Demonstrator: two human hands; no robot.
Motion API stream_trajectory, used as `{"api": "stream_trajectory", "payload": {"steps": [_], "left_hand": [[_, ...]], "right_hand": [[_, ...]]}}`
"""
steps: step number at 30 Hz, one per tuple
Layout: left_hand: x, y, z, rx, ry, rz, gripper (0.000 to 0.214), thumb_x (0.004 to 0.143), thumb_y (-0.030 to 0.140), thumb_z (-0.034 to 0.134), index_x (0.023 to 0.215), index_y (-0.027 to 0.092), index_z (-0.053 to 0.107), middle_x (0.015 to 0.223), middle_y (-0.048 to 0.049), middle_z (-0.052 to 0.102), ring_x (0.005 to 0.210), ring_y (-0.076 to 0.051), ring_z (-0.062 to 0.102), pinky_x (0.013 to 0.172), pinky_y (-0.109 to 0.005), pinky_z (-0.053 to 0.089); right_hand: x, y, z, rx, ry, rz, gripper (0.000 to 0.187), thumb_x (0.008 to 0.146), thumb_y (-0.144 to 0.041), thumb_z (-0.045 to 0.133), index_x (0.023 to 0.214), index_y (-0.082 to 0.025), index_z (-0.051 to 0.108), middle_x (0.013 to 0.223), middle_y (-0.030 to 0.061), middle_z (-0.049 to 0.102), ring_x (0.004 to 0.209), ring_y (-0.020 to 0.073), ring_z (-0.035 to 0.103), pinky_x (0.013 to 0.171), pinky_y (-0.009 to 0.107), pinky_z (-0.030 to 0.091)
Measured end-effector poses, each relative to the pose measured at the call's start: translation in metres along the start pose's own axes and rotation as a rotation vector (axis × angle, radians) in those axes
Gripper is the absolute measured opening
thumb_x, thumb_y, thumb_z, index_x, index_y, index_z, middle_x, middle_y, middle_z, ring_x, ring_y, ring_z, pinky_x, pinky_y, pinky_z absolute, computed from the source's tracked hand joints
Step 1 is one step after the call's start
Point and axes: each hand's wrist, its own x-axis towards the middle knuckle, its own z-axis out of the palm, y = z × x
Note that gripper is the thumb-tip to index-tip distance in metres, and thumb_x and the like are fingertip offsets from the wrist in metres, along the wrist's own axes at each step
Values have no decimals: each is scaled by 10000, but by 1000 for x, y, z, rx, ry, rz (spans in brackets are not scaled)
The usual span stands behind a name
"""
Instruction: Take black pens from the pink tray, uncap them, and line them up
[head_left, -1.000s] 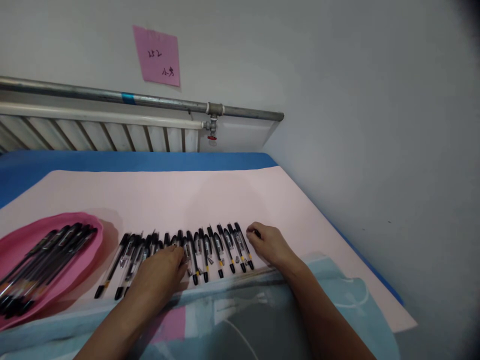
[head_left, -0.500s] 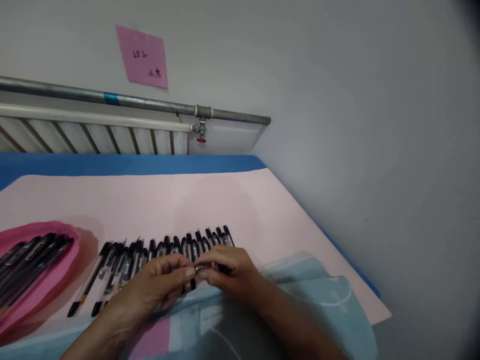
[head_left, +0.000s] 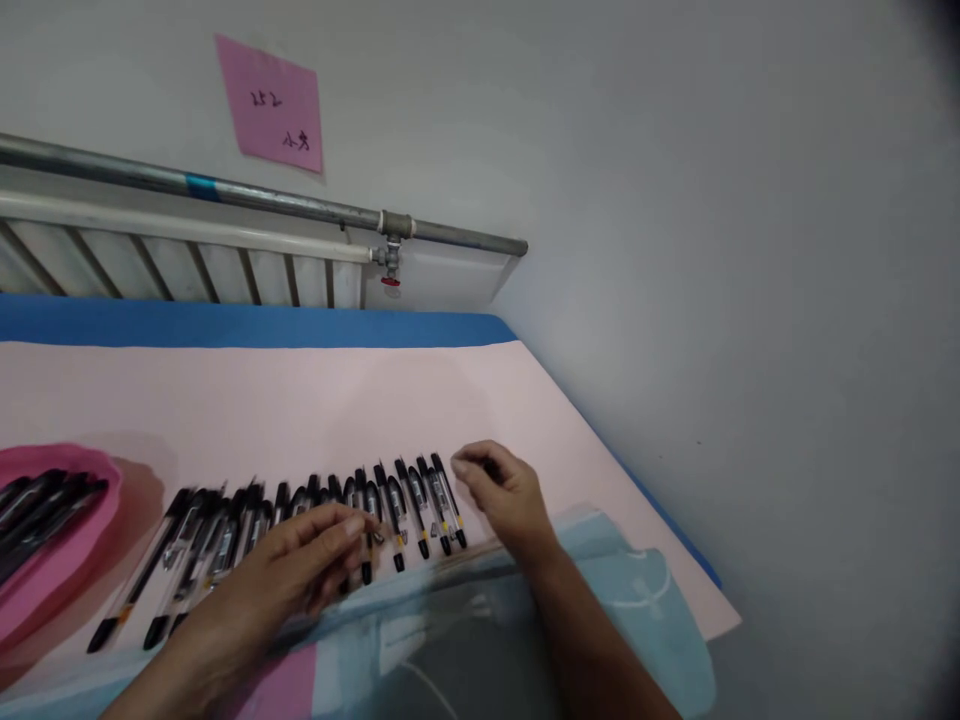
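My left hand (head_left: 319, 555) hovers over the front of a row of pens (head_left: 394, 510), its thumb and forefinger pinched together. Just at its fingertips shows a small metal piece (head_left: 378, 538); whether it is held or lies on the table, I cannot tell. At the row's right end is my right hand (head_left: 510, 495), fingers curled and thumb against forefinger beside the last pen (head_left: 448, 500). Anything inside that pinch is hidden. The pens have clear barrels and black ends. More small metal pieces (head_left: 433, 530) lie among them.
A pink basin (head_left: 105, 530) with several black pens stands at the left. Pink sheeting (head_left: 300, 400) covers the table, with a blue strip (head_left: 262, 328) behind. Light-blue patterned cloth (head_left: 637, 590) lies along the near edge. Beyond are a radiator (head_left: 225, 270), a pipe and walls.
My hands were together around a small metal piece and are now apart. The right hand has moved right and up to the row's end; the left remains over the pens. The view has shifted slightly.
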Motion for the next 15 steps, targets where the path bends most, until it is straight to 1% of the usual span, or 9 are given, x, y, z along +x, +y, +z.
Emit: {"api": "stream_trajectory", "payload": {"steps": [1,3,5,7,11,13,15], "left_hand": [[0,1,-1,0,2,-14,336,637,436,686,853,182,648,626,12,570,468,-75,445,454,-204,321],[0,1,-3,13,-21,-49,339,633,450,685,852,194,646,631,18,568,481,-74,454,471,-204,340],[1,0,-6,64,-47,-63,359,640,476,668,864,197,643,617,21,559,469,-71,431,459,-202,325],[2,-1,-7,111,-57,-47,366,663,495,637,871,194,639,611,18,555,459,-71,402,446,-203,295],[3,-2,-8,212,-115,-9,350,709,506,586,828,180,630,582,19,520,457,-73,355,435,-208,233],[4,-3,-9,256,-162,-14,353,715,512,576,806,175,621,578,18,511,454,-69,338,431,-208,212],[5,-4,-9,262,-168,-2,360,715,519,570,792,170,613,570,21,501,442,-62,319,426,-207,193]], "right_hand": [[3,6,-8,-55,-18,56,142,740,-302,569,751,-172,624,665,-9,596,604,111,514,561,220,388],[7,16,-21,-233,-120,142,112,709,-266,573,684,-170,623,623,-18,577,596,111,494,560,222,364],[6,23,-28,-368,-218,180,104,695,-239,557,654,-167,621,591,-23,559,578,107,477,545,221,340],[2,26,-30,-444,-279,184,110,694,-217,529,654,-165,618,575,-23,550,563,106,467,529,217,323],[-2,24,-30,-519,-390,151,141,679,-151,481,659,-164,620,586,-13,572,569,107,475,524,210,312],[-3,22,-30,-496,-445,142,149,688,-152,482,677,-163,631,603,-10,584,574,106,478,524,207,315],[-3,21,-31,-446,-475,141,149,717,-197,497,697,-164,641,615,-10,588,576,106,481,520,207,322]]}}
